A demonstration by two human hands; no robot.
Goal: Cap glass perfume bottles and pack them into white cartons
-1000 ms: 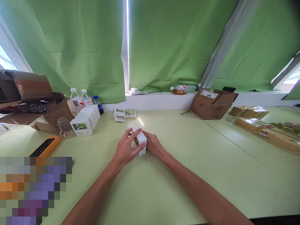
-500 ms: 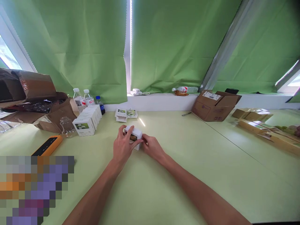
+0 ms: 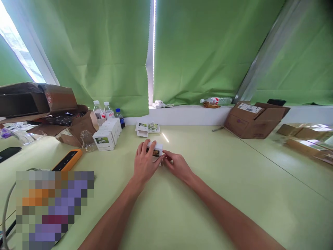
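A small white box point(image 3: 156, 147) with a dark and golden picture on its front stands on the table before me. My left hand point(image 3: 146, 160) is wrapped over it from the left, fingers on top and thumb along the near face. At the box's right edge, the thumb and fingertips of my right hand point(image 3: 180, 164) are pinched together against it; exactly what they grip is partly hidden. Just behind lie an open white carton point(image 3: 142, 130) and a round clear item point(image 3: 153, 127) on a white base.
To the left stand a row of white boxes point(image 3: 104, 143), bottles point(image 3: 108, 111), an empty clear bottle point(image 3: 87, 140) and an orange-and-black power strip point(image 3: 68, 160). An open cardboard box point(image 3: 253, 122) is at the back right. A pixelated patch covers the lower left.
The camera view has turned left, so everything sits further right. The white box looks straighter between my hands, its picture face turned more toward me. Both hands keep their hold.
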